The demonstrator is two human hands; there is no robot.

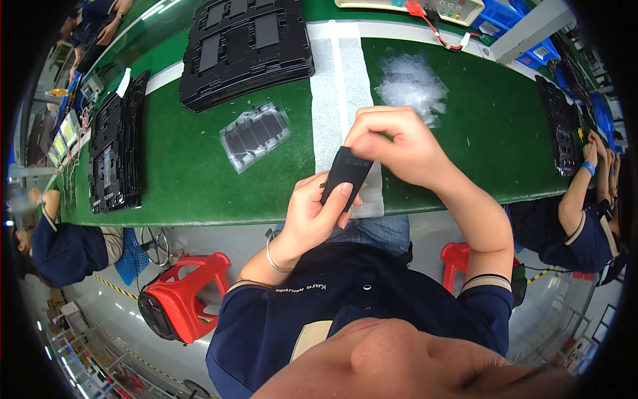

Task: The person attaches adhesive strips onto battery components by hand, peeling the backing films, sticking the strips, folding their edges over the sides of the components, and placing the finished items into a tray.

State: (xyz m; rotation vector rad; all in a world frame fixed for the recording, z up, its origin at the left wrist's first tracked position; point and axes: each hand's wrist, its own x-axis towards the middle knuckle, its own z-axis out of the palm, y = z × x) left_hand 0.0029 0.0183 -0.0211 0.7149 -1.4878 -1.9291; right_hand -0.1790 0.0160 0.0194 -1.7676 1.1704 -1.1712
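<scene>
A flat black rectangular piece that looks like a phone battery (347,178) is tilted over the table's near edge. My left hand (318,209) is closed round its lower part, thumb on the face and fingers behind. A small dark tab sticks out at its left side. Above, my right hand (399,143) is bent down with thumb and forefinger pinched at the upper end of the battery, slightly blurred. Whether a thin film is between those fingers is hidden. Left of my hands lies a clear-wrapped bundle of dark strips (256,135); to the right is a pile of clear film pieces (411,86).
Stacked black trays (246,56) stand at the back, with another stack (118,146) farther left. A white cloth strip (329,100) crosses the green table (179,173). An instrument with red leads (435,10) is at the back right. Co-workers sit at both sides; red stools (189,292) are below.
</scene>
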